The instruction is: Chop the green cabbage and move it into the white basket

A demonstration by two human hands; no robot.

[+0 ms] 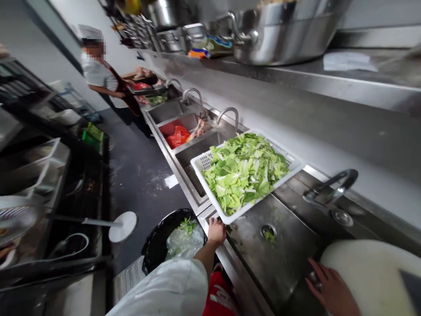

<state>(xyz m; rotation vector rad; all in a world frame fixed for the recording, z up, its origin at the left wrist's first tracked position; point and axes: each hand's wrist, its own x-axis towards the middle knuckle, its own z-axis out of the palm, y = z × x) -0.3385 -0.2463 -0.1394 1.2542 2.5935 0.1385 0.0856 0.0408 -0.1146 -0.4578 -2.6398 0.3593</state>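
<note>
A white plastic basket [216,202] heaped with cut leafy greens [246,169] lies across the sinks. At its near corner, my left hand [216,231] rests on the metal front edge with fingers curled; whether it grips the basket or the edge is hidden. My right hand [330,285] is low at the right, beside a round white cutting board [371,272]. Its fingers are stretched and apart, with a shiny metal surface showing between them. Under the basket's near side is a steel sink [276,250] with scraps of greens at its drain [269,231].
A black-lined bin [154,239] holding plastic and leaves stands below my left arm. Curved faucets [338,186] line the wall side. Red plastic bags [178,137] lie in a farther sink. Large pots [279,35] sit on the shelf above. A co-worker [101,77] stands at the far end.
</note>
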